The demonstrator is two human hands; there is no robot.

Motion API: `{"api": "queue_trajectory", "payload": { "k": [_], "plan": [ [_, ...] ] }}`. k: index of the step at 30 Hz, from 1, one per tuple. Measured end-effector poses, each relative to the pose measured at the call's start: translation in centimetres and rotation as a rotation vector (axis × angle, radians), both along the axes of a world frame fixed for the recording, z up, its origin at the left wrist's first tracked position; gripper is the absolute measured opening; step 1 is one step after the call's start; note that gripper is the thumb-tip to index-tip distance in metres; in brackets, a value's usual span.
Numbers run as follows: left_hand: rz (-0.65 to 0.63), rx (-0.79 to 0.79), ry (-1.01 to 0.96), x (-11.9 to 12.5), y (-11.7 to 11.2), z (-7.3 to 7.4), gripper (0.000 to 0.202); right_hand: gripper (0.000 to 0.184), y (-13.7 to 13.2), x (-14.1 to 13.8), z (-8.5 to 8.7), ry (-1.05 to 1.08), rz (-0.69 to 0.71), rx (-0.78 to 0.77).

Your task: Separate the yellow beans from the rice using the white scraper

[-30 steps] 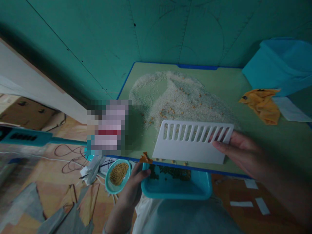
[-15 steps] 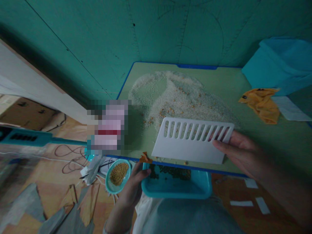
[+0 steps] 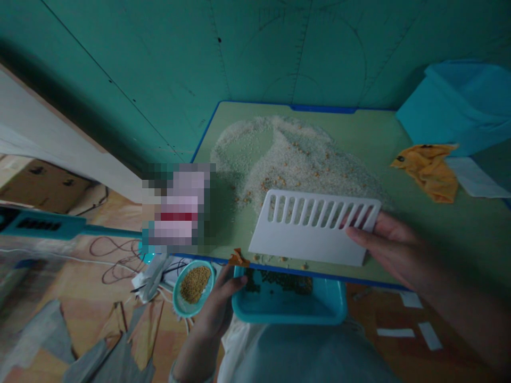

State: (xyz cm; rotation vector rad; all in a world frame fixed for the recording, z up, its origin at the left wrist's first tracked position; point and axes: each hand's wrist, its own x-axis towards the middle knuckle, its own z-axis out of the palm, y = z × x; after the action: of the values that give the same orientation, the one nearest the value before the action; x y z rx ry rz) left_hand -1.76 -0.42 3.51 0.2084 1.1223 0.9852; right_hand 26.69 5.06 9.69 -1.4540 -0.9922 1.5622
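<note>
Right grip pinching white scraper; left grip holding tub.
It is looking light, stiff, pinchable by its end.

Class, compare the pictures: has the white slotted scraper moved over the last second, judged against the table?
Yes, slightly: the white slotted scraper now sits a little farther from the table's blue front edge, towards the white grains.

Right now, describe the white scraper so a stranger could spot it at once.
Find the green table with its wide heap of pale grains. In front of the heap, the right hand grips the scraper by its right end. Its row of slots sets it apart from the plain white sheet beside the orange cloth.
</note>
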Motion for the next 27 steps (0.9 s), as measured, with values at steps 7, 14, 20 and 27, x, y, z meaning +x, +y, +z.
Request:
{"api": "queue_trajectory", "payload": {
  "k": [7, 14, 20, 27],
  "plan": [
    [-0.009, 0.035, 0.025, 0.0, 0.1, -0.1, 0.043, 0.026, 0.6, -0.6, 0.7, -0.020, -0.098, -0.009],
    [-0.008, 0.007, 0.003, -0.1, 0.0, -0.1, 0.048, 0.023, 0.1, -0.4, 0.2, 0.018, 0.002, -0.038],
    [0.000, 0.030, 0.006, -0.1, 0.0, -0.3, 0.046, 0.026, -0.1, -0.4, 0.1, 0.003, 0.040, -0.039],
    [-0.008, 0.028, -0.010, 0.0, 0.0, -0.2, 0.047, 0.029, -0.6, -0.3, 0.0, -0.025, 0.045, -0.050]
  ]
}}
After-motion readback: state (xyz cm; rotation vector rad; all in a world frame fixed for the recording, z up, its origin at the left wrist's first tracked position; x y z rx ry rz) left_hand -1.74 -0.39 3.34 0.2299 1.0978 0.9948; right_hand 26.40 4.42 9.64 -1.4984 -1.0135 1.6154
